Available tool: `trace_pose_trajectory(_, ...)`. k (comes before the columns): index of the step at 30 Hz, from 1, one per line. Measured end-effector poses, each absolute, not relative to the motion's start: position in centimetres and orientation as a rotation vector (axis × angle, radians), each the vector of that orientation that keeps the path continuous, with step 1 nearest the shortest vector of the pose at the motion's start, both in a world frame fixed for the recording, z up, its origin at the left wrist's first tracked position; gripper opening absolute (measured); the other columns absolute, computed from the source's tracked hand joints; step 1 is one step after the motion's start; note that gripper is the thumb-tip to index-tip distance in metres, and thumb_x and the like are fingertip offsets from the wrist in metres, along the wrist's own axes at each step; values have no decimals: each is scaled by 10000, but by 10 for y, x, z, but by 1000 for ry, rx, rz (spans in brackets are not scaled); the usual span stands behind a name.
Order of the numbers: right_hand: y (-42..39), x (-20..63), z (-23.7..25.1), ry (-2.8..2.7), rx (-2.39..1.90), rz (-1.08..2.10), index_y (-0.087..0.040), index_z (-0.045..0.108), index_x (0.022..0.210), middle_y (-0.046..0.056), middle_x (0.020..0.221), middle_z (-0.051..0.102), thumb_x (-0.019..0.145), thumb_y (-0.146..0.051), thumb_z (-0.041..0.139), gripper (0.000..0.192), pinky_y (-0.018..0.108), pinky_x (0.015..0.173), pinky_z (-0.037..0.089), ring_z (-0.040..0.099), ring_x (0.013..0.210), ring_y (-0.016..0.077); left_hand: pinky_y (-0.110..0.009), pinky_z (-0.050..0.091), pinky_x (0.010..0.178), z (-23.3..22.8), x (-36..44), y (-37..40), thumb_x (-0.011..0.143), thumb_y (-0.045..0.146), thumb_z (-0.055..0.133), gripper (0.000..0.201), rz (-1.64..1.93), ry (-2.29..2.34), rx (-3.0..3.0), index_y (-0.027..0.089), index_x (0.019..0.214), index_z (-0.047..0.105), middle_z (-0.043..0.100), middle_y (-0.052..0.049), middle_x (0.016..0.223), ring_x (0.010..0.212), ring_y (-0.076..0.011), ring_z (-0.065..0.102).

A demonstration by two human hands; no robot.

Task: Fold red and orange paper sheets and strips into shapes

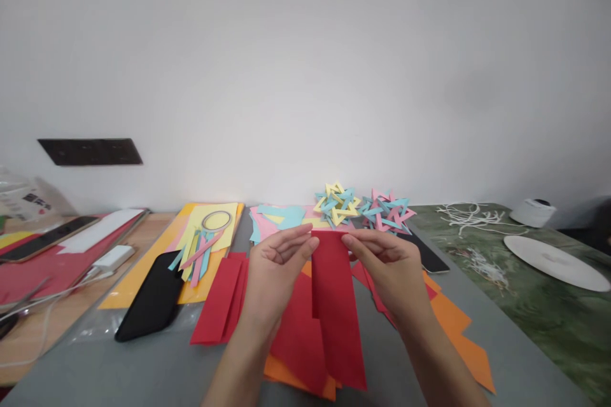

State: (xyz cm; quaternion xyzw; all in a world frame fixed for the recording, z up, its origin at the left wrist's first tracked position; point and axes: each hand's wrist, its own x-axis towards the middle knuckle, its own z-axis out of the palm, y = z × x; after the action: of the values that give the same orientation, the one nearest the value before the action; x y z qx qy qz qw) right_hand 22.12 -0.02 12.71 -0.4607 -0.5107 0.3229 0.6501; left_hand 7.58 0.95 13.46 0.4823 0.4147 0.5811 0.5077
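Note:
A folded strip of red paper hangs upright in front of me, its fold at the top. My left hand pinches the top left corner between thumb and fingers. At the top right corner, my right hand grips the same paper in a pinch. Below it lie more red sheets over orange paper. Folded red strips rest left of my left wrist. Beyond my hands sit a yellow and blue paper star ornament and a pink and blue one.
Left are a black phone-shaped object, thin coloured paper strips, a tape roll and a white charger with cables. Orange pieces, white string and a white oval lid-like disc lie right. A wall stands behind.

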Motion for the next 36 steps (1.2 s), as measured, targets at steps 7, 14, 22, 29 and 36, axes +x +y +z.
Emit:
trace_pose_trajectory(7, -1, 221, 126, -1181, -1039, 685, -206, 682, 724, 31, 674, 685, 629, -273, 656, 119, 302, 577, 552, 640, 634, 192, -267, 512, 655, 138, 77, 8, 641, 302, 633, 191, 1358, 1011, 1232, 144, 748, 622, 685, -67, 747, 697, -178, 636)
trace_pose_trajectory(14, 0, 225, 130, -1244, -1060, 845, -208, 673, 787, 34, 725, 691, 622, -275, 663, 178, 303, 622, 544, 645, 703, 201, -224, 494, 640, 138, 77, 7, 687, 298, 589, 159, 1439, 1035, 1315, 162, 766, 613, 675, -33, 747, 673, -142, 618)
trace_pose_trajectory(22, -7, 225, 134, -1463, -1157, 580, -238, 689, 726, 19, 723, 691, 662, -294, 618, 111, 289, 583, 536, 639, 678, 197, -223, 489, 618, 133, 76, 10, 674, 319, 602, 185, 1454, 1073, 1311, 156, 762, 606, 671, -38, 704, 624, -135, 613)
trace_pose_trajectory(29, -12, 223, 138, -1465, -1193, 532, -234, 688, 726, 17, 696, 688, 691, -303, 590, 125, 268, 529, 524, 636, 635, 191, -222, 492, 628, 133, 78, 10, 674, 307, 607, 179, 1427, 1056, 1283, 152, 764, 600, 674, -43, 710, 670, -147, 624)
trace_pose_trajectory(36, -9, 224, 135, -1459, -1174, 462, -223, 683, 702, 19, 691, 686, 696, -275, 585, 110, 250, 540, 511, 632, 653, 184, -224, 503, 598, 131, 81, 11, 674, 299, 610, 177, 1404, 990, 1200, 149, 768, 598, 676, -36, 690, 627, -141, 627)
